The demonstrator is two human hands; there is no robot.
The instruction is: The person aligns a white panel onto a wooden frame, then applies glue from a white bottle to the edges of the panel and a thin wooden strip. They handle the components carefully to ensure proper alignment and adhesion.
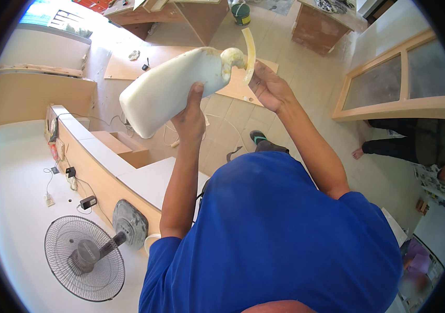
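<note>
My left hand (190, 119) grips a large white plastic bottle (167, 88), thumb on its near side. The bottle is tipped over, with its base to the left and its neck to the right. Yellowish crust coats the rounded cap (232, 57). Close by the cap, my right hand (271, 87) holds a thin pale curved strip (250, 49) by its lower end. The strip stands roughly upright at the cap; whether the two touch I cannot tell. Some of the right fingers are hidden behind the strip.
A fan (84, 258) stands at the lower left beside a long white-topped wooden counter (123, 161) with cables and adapters. Wooden boards (120, 65) lie on the tiled floor. A green bucket (241, 14) stands at the back. At right, another person's legs (389, 148) show below a framed panel (405, 78).
</note>
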